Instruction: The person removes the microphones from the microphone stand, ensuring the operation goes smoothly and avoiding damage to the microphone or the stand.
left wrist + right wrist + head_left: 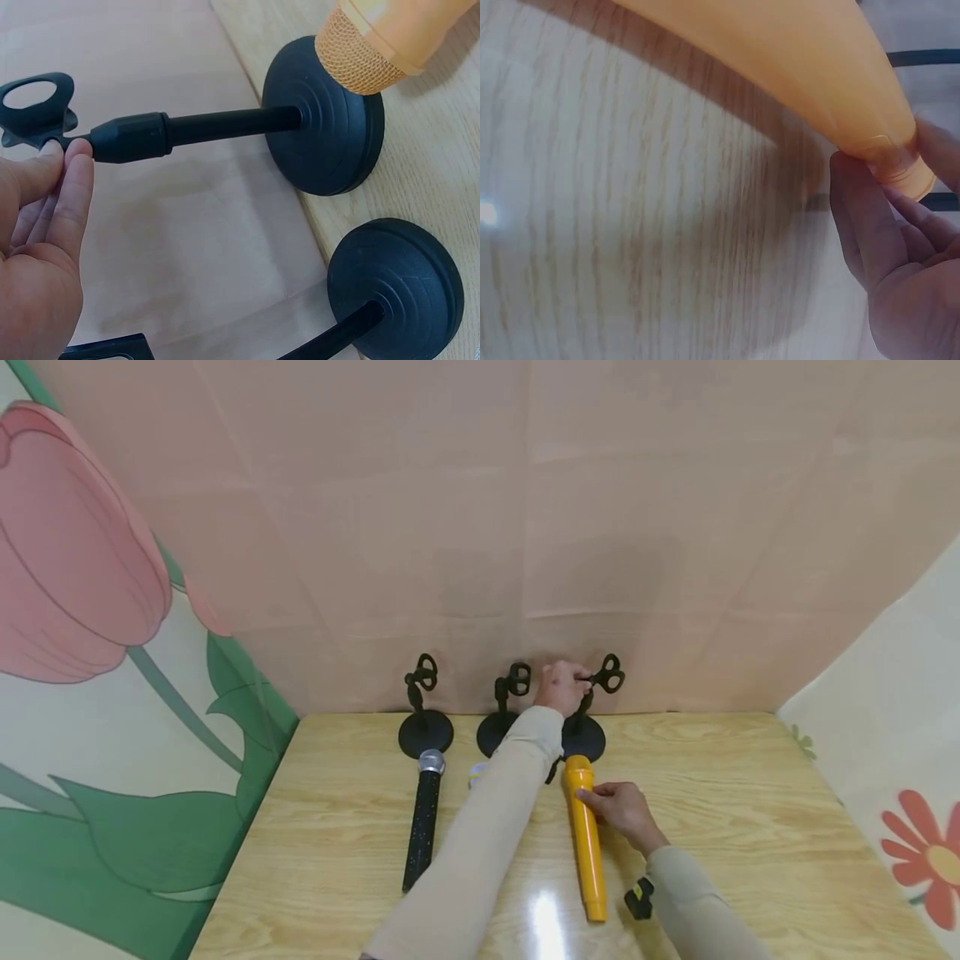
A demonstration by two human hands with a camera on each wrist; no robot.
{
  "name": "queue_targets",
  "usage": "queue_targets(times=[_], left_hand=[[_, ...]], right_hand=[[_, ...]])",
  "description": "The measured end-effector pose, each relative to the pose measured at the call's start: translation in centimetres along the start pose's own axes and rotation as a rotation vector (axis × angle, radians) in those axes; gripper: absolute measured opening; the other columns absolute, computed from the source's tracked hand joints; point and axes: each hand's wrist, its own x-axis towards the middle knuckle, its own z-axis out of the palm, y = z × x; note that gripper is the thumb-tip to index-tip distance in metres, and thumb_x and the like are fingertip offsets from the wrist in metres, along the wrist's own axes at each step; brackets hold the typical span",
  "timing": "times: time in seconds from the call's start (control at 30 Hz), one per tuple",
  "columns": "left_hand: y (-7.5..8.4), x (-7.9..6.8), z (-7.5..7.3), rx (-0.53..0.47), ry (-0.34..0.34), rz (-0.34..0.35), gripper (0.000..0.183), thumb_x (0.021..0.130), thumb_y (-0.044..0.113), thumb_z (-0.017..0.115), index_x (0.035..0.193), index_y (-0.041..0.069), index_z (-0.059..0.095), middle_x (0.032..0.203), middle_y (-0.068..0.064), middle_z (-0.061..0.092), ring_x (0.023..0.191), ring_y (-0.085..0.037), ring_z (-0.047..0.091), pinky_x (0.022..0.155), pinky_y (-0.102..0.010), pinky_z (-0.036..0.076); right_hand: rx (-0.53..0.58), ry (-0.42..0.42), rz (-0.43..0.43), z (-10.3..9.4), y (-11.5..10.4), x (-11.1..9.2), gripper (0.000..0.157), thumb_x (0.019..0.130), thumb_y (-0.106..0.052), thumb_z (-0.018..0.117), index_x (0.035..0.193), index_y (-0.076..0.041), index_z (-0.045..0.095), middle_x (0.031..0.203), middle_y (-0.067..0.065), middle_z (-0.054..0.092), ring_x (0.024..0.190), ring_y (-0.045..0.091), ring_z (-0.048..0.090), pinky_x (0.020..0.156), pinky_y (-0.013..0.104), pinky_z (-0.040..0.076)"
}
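Note:
At the back of the table, my left hand (563, 687) pinches the neck just below the clip of the rightmost black microphone stand (583, 739). Its ring-shaped clip (39, 105) shows right above my fingertips in the left wrist view, and its round base stands on the wood. With thumb and fingers, my right hand (626, 811) grips a yellow microphone (587, 843) near its head. The mesh head (358, 52) lies close in front of that stand's base. In the right wrist view, the yellow body slants over its shadow on the table.
Two more black stands, a left one (425, 732) and a middle one (495, 732), stand along the pink backdrop (420, 552). A black microphone (423, 818) with a silver head lies left of my left sleeve. Beside my right sleeve sits a small black object (639, 900).

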Motion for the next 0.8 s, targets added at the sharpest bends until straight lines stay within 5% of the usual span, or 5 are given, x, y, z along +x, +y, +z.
queue_targets(times=[0.43, 0.73, 0.8], left_hand=[[-0.31, 0.03, 0.13, 0.151, 0.024, 0.068, 0.016, 0.093, 0.001, 0.069, 0.104, 0.007, 0.078, 0.101, -0.007, 0.075, 0.076, -0.005, 0.063, 0.071, -0.012, 0.049], [-0.29, -0.13, 0.01, 0.095, 0.039, 0.039, 0.017, 0.092, -0.004, 0.067, 0.101, 0.005, 0.078, 0.101, -0.009, 0.074, 0.074, -0.006, 0.061, 0.066, -0.014, 0.048], [-0.26, -0.13, 0.14, -0.081, 0.036, -0.038, 0.018, 0.096, -0.001, 0.061, 0.099, 0.002, 0.078, 0.098, -0.014, 0.073, 0.069, -0.008, 0.058, 0.062, -0.016, 0.047]], right_hand=[[-0.073, 0.002, 0.008, 0.34, 0.47, 0.52, 0.054, 0.093, -0.042, 0.071, 0.111, 0.008, 0.069, 0.095, 0.012, 0.067, 0.078, 0.021, 0.058, 0.067, 0.029, 0.049], [-0.06, -0.014, 0.027, 0.56, -0.03, 0.28, 0.056, 0.092, -0.045, 0.071, 0.109, 0.008, 0.068, 0.096, 0.016, 0.065, 0.082, 0.026, 0.059, 0.07, 0.033, 0.051], [-0.019, -0.048, -0.013, 0.28, 0.63, 0.15, 0.055, 0.092, -0.047, 0.07, 0.112, 0.004, 0.069, 0.098, 0.014, 0.065, 0.085, 0.026, 0.059, 0.074, 0.032, 0.051]])
